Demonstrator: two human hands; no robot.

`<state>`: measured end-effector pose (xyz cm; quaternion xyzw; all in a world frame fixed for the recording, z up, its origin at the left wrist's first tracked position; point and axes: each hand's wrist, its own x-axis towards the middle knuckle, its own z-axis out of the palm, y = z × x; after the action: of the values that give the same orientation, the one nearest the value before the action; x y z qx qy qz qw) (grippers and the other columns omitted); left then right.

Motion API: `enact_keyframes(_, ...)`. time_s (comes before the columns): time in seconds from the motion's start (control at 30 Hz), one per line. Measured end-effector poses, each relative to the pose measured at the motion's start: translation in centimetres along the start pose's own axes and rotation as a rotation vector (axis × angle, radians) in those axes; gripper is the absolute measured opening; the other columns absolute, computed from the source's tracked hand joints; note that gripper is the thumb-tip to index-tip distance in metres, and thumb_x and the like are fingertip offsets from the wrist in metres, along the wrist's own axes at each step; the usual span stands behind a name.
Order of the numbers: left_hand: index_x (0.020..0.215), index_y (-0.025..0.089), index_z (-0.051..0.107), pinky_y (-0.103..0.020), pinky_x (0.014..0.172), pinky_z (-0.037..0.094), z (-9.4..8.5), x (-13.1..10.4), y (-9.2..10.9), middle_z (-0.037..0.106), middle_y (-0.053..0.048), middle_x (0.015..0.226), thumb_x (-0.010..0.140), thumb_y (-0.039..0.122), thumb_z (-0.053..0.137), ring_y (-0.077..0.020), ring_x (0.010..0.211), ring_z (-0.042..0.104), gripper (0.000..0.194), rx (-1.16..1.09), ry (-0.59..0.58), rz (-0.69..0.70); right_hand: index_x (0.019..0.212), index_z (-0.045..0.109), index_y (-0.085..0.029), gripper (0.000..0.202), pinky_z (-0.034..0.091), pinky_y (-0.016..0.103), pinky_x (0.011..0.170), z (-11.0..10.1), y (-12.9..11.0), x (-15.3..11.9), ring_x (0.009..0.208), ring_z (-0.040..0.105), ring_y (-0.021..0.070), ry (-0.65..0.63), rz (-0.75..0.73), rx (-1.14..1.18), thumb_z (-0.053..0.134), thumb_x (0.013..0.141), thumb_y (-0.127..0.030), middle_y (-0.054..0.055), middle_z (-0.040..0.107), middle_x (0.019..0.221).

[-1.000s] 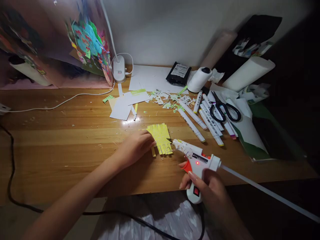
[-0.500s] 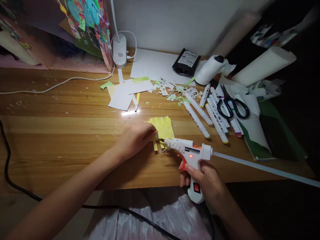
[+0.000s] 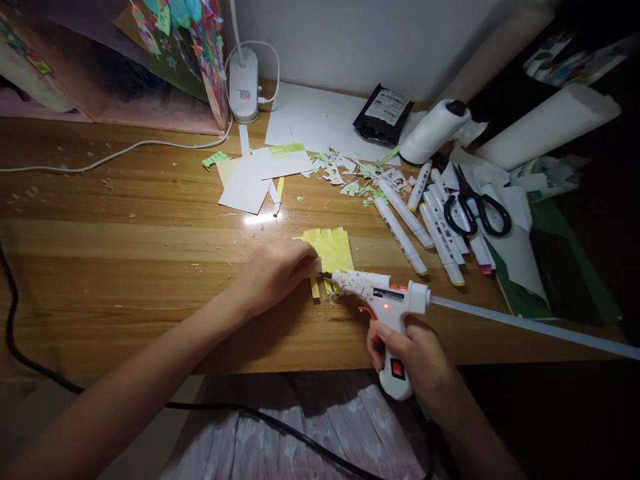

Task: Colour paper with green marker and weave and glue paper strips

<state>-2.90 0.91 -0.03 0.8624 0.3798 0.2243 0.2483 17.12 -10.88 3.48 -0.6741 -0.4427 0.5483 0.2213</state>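
Observation:
My right hand (image 3: 417,347) is wrapped round the handle of a white hot glue gun (image 3: 373,287) with an orange trigger and a lit red light. A long translucent glue stick (image 3: 500,318) sticks out of its back. Its dark nozzle points left, at the fingertips of my left hand (image 3: 283,270). Those fingers are pinched on a small pale strip, seemingly paper, mostly hidden by the hand. Beneath and beside them lies a yellow piece of paper strips (image 3: 336,248), with loose strip ends toward me.
White paper pieces (image 3: 246,189), green scraps (image 3: 345,173), several markers (image 3: 400,235) and black-handled scissors (image 3: 477,212) lie beyond my hands. A black packet (image 3: 384,115), white rolls (image 3: 434,132) and a power strip (image 3: 243,87) stand at the back. A black cable (image 3: 200,405) crosses my lap.
The view has shifted slightly. The fingers of my right hand have closed nearer the glue gun's handle, and less of the orange trigger shows. My left hand stays pinched by the nozzle.

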Motion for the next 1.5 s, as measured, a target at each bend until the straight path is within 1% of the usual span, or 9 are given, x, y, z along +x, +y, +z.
enact_keyframes(0.33, 0.084, 0.016, 0.06, -0.023, 0.061, 0.038, 0.1, -0.2, -0.1, 0.061, -0.001, 0.075, 0.09, 0.022, 0.05, -0.0125, 0.065, 0.053, 0.013, -0.001, -0.002, 0.012, 0.053, 0.047, -0.019, 0.043, 0.034, 0.025, 0.05, 0.2, -0.1, 0.1, 0.049, 0.046, 0.012, 0.016, 0.002, -0.02, 0.042, 0.086, -0.046, 0.0, 0.049, 0.049)
enact_keyframes(0.47, 0.084, 0.016, 0.06, -0.023, 0.061, 0.037, 0.1, -0.2, 0.0, 0.062, -0.001, 0.075, 0.089, 0.022, 0.051, -0.0127, 0.066, 0.053, 0.012, 0.01, -0.002, 0.013, 0.052, 0.048, -0.018, 0.044, 0.035, 0.024, 0.049, 0.5, 0.0, 0.3, 0.047, 0.046, 0.0116, 0.035, 0.003, 0.016, 0.043, 0.084, -0.047, 0.0, 0.049, 0.047)
enact_keyframes(0.6, 0.084, 0.016, 0.06, -0.023, 0.059, 0.036, 0.1, -0.3, 0.0, 0.061, -0.001, 0.074, 0.089, 0.022, 0.051, -0.0125, 0.064, 0.053, 0.012, 0.026, 0.003, 0.006, 0.06, 0.05, -0.018, 0.036, 0.036, 0.023, 0.048, 0.9, 0.1, 0.1, 0.046, 0.047, 0.0113, 0.07, 0.044, 0.126, 0.047, 0.082, -0.046, -0.001, 0.052, 0.048)
enact_keyframes(0.7, 0.084, 0.016, 0.06, -0.023, 0.06, 0.037, 0.1, -0.3, 0.0, 0.061, -0.001, 0.074, 0.089, 0.023, 0.051, -0.0126, 0.064, 0.053, 0.013, 0.019, 0.004, 0.008, 0.068, 0.052, -0.017, 0.033, 0.035, 0.022, 0.046, 1.1, 0.2, -0.1, 0.045, 0.045, 0.0108, 0.083, 0.067, 0.197, 0.048, 0.081, -0.048, -0.002, 0.052, 0.048)
enact_keyframes(0.83, 0.084, 0.016, 0.06, -0.023, 0.059, 0.037, 0.1, -0.3, 0.0, 0.061, -0.001, 0.074, 0.09, 0.024, 0.05, -0.0124, 0.064, 0.053, 0.014, 0.011, 0.0, 0.001, 0.085, 0.055, -0.015, 0.037, 0.034, 0.023, 0.045, 1.3, 0.2, -0.6, 0.045, 0.043, 0.0113, 0.085, 0.079, 0.247, 0.048, 0.08, -0.051, -0.003, 0.051, 0.049)
enact_keyframes(0.93, 0.084, 0.017, 0.06, -0.023, 0.058, 0.036, 0.1, -0.4, 0.0, 0.061, -0.001, 0.074, 0.09, 0.024, 0.05, -0.0123, 0.063, 0.053, 0.014, 0.013, 0.004, 0.002, 0.092, 0.056, -0.014, 0.039, 0.034, 0.023, 0.046, 1.3, 0.0, -0.8, 0.045, 0.043, 0.0114, 0.082, 0.096, 0.271, 0.048, 0.08, -0.051, -0.002, 0.051, 0.049)
enact_keyframes(1.13, 0.083, 0.016, 0.061, -0.024, 0.062, 0.039, 0.1, -0.5, 0.2, 0.064, -0.002, 0.078, 0.09, 0.024, 0.049, -0.0136, 0.069, 0.056, 0.015, 0.023, -0.008, 0.008, 0.09, 0.056, -0.015, 0.037, 0.032, 0.025, 0.044, 1.0, 0.2, -1.1, 0.043, 0.043, 0.0123, 0.081, 0.096, 0.317, 0.048, 0.078, -0.049, -0.002, 0.052, 0.048)
enact_keyframes(1.33, 0.081, 0.015, 0.063, -0.025, 0.069, 0.043, 0.3, -0.5, 0.2, 0.064, -0.005, 0.086, 0.091, 0.025, 0.049, -0.0149, 0.076, 0.059, 0.019, 0.001, -0.017, 0.036, 0.086, 0.057, -0.018, 0.032, 0.033, 0.025, 0.043, 0.4, 0.8, -1.2, 0.041, 0.044, 0.0128, 0.162, 0.076, 0.421, 0.048, 0.077, -0.048, -0.001, 0.052, 0.046)
enact_keyframes(1.5, 0.083, 0.018, 0.066, -0.027, 0.072, 0.045, 0.3, -0.8, 0.2, 0.064, -0.004, 0.09, 0.09, 0.025, 0.052, -0.0149, 0.08, 0.059, 0.017, -0.009, -0.031, 0.071, 0.084, 0.056, -0.021, 0.039, 0.034, 0.03, 0.043, -0.4, 1.2, -0.7, 0.041, 0.046, 0.0173, 0.163, 0.035, 0.403, 0.045, 0.075, -0.057, 0.001, 0.049, 0.044)
